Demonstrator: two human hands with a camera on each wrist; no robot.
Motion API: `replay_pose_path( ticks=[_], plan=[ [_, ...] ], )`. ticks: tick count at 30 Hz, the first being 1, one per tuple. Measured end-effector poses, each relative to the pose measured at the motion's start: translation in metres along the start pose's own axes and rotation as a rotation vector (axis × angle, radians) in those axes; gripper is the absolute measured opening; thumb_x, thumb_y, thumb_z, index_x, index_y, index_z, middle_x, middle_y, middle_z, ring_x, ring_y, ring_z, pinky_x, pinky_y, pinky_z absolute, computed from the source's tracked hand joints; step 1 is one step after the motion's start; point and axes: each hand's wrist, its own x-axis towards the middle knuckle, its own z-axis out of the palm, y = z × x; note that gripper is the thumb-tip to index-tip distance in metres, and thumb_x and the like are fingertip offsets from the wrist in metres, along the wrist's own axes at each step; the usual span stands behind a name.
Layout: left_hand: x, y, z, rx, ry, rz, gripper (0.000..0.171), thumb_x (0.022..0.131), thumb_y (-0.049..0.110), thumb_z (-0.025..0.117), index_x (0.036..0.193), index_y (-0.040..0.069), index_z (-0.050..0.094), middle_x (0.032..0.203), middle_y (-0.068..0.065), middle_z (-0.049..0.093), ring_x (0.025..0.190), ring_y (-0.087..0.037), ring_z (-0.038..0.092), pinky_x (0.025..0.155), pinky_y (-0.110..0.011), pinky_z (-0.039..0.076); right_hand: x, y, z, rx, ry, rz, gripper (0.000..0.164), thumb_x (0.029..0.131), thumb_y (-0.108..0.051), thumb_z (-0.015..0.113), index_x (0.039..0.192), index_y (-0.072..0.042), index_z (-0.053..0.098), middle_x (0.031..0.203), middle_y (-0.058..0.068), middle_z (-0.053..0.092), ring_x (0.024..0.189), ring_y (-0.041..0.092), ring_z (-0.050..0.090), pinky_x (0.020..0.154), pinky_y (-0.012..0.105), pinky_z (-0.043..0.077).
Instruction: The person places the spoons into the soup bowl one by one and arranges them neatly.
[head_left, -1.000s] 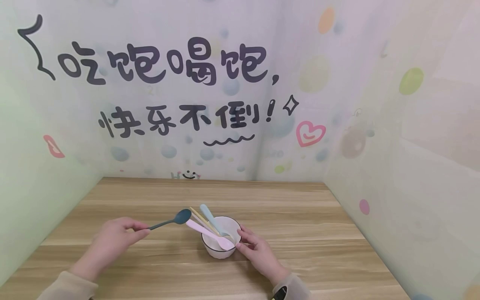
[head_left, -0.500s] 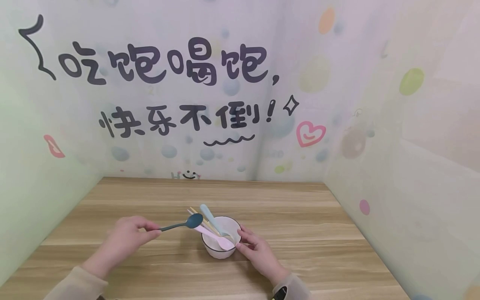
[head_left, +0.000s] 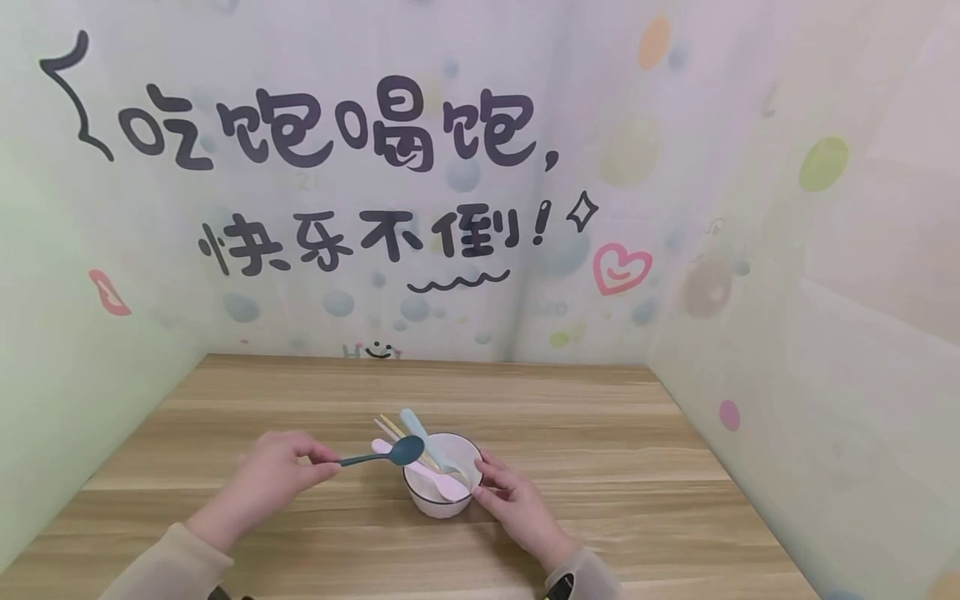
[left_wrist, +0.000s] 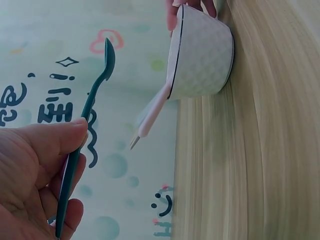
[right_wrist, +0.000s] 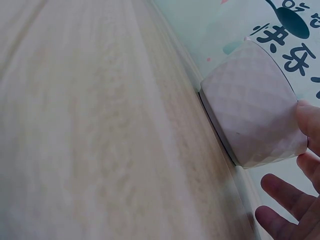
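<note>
My left hand pinches a dark teal spoon by its handle, between thumb and fingers. The spoon's head is raised over the left rim of a white bowl with a dark edge line. My right hand grips that bowl at its right rim, thumb and fingers at the edge. In the right wrist view the bowl's textured side rests on the table. Leaning in the bowl are a pink spoon, a light blue utensil, whose lower end is partly hidden, and thin yellowish sticks like chopsticks.
The wood-grain table reaches back to a printed wall with dark lettering. Pale walls also close off the left and right sides.
My left hand has carried the teal spoon rightward and slightly down, from left of the bowl to over its left rim. The right hand and bowl have stayed in place.
</note>
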Motion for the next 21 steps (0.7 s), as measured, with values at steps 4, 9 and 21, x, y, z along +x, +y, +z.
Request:
replay_pose_path(
  ticks=[4, 9, 21],
  plan=[
    [0.001, 0.002, 0.002, 0.009, -0.003, 0.013, 0.006, 0.079, 0.033, 0.077, 0.078, 0.030, 0.072, 0.083, 0.015, 0.064, 0.087, -0.017, 0.053, 0.071, -0.039, 0.035, 0.000, -0.001, 0.000, 0.002, 0.005, 0.000, 0.042, 0.093, -0.005, 0.062, 0.128, 0.015, 0.051, 0.145, 0.027, 0.038, 0.114, 0.043, 0.056, 0.092, 0.034, 0.047],
    [0.003, 0.005, 0.003, 0.010, -0.017, 0.025, 0.005, 0.080, 0.030, 0.077, 0.080, 0.030, 0.073, 0.081, 0.015, 0.064, 0.089, -0.019, 0.055, 0.073, -0.043, 0.036, 0.000, -0.002, 0.001, 0.000, 0.011, 0.003, 0.042, 0.092, -0.005, 0.062, 0.128, 0.014, 0.051, 0.145, 0.026, 0.039, 0.113, 0.042, 0.056, 0.092, 0.034, 0.048],
    [0.007, 0.011, 0.007, 0.040, -0.034, 0.045, 0.007, 0.079, 0.032, 0.077, 0.078, 0.033, 0.071, 0.080, 0.018, 0.062, 0.092, -0.023, 0.054, 0.077, -0.050, 0.033, 0.000, -0.002, 0.000, -0.012, 0.003, 0.006, 0.042, 0.093, -0.007, 0.062, 0.129, 0.013, 0.051, 0.145, 0.026, 0.039, 0.114, 0.041, 0.056, 0.092, 0.035, 0.048]
  ],
)
